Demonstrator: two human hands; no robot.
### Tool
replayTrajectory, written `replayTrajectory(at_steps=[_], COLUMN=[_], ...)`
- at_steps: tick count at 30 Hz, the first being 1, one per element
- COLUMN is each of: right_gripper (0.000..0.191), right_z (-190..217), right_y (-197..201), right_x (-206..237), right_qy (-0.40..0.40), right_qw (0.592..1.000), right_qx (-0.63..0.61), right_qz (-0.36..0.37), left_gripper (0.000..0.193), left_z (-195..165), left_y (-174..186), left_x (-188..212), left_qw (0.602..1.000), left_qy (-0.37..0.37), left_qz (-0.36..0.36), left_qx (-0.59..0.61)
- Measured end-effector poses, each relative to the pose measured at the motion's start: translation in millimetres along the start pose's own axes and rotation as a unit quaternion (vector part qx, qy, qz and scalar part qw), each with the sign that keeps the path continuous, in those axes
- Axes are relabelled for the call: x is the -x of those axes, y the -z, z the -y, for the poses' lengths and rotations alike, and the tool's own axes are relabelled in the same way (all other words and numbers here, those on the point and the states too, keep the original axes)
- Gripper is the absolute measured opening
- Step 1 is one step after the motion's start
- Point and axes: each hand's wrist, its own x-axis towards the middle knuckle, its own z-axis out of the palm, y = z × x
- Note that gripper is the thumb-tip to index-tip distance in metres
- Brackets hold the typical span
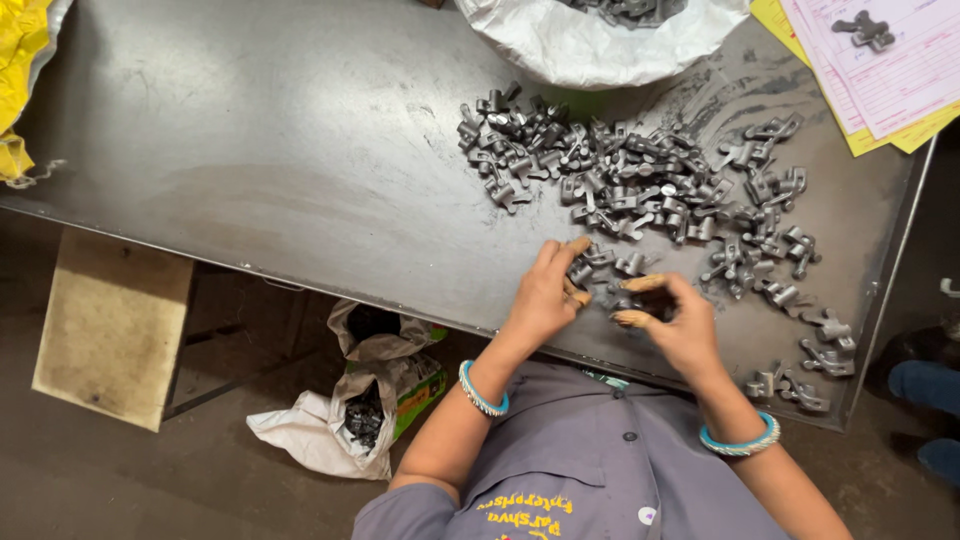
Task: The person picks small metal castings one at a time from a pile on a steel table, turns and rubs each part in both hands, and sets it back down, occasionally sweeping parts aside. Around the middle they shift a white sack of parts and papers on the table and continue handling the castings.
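A white plastic sack [600, 45] with an open mouth sits at the top centre. Pink and yellow printed paper forms [880, 80] lie at the upper right. A crumpled yellow plastic bag [20, 70] fills the upper left. Lower centre, a white woven sack [310, 430] slumps beside a green carton [420, 395].

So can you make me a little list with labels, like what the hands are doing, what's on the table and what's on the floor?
left hand: fingers on small grey metal parts at the table's near edge
right hand: curled over the same parts, grip unclear
table: dark grey metal table, parts spread in a loose heap
behind heap: white plastic sack with more parts
far corner: pink and yellow paper sheets
floor: open white bag of dark pieces
wrists: blue bangles
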Motion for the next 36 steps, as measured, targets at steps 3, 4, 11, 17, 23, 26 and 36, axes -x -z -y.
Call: replayTrajectory(at_steps=[3, 4, 11, 17, 23, 26, 36], right_gripper=[0.032, 0.031, 0.026, 0.021, 0.021, 0.035, 0.041], right_z=[-24.4, -30.6, -44.6, -45.6, -4.4, 23.5, 14.0], right_y=[19.4, 24.0, 35.7, 33.7, 41.1, 37.4, 2.6], right_x=[-4.7, -4.9, -6.7, -0.6, -14.8, -10.2, -26.8], right_qy=[-0.075, -0.112, -0.226, -0.059, -0.003, 0.041, 0.201], right_qw=[0.949, 0.933, 0.894, 0.973, 0.983, 0.99, 0.903], right_qx=[-0.304, -0.341, -0.387, -0.222, -0.16, 0.079, 0.365], right_qz=[0.018, 0.016, 0.01, -0.014, -0.089, -0.106, -0.099], left_gripper=[0.071, 0.061, 0.029, 0.015, 0.021, 0.017, 0.044], left_z=[-3.7, -5.2, 8.8, 28.0, 13.7, -3.1, -21.4], left_y=[-6.8, -11.0, -38.0, -50.9, -16.4, 8.5, 3.6], left_x=[8.9, 10.3, 9.2, -20.7, -62.2, -85.9, -84.3], left_qw=[0.998, 0.998, 0.988, 0.966, 0.929, 0.944, 0.891], left_qy=[0.001, -0.007, -0.03, 0.097, 0.168, 0.098, -0.038], left_qz=[-0.007, -0.039, -0.04, 0.085, 0.12, 0.07, -0.05], left_qx=[0.068, 0.056, 0.145, 0.225, 0.307, 0.308, 0.449])
